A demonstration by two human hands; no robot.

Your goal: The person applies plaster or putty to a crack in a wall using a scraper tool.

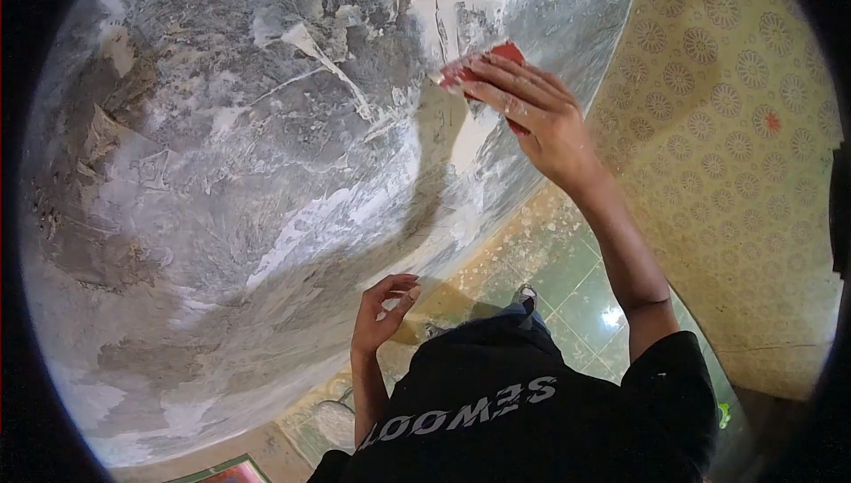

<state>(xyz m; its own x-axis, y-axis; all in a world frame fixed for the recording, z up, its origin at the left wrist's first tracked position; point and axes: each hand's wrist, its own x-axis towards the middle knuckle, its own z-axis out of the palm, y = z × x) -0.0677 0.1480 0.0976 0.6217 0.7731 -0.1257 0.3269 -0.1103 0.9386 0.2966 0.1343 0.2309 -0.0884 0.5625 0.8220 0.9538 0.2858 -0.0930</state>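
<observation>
Raised against the patchy grey and white wall (292, 146), my right hand (527, 106) grips a flat red scraper (507, 51). Its fingers lie stretched across the scraper, and whitish material coats the fingers and the scraper's left edge. The scraper is at the wall near a pale vertical strip (441, 13). Lower down, my left hand (386, 310) is near the wall's lower part, its fingers curved and apart from the thumb, with nothing in them.
A yellowish wall with round flower patterns (722, 97) stands on the right. Below are green floor tiles (572, 306) with pale spatters near the wall's foot, and my shoe (526, 295). A framed colourful item (232, 472) lies at the bottom left.
</observation>
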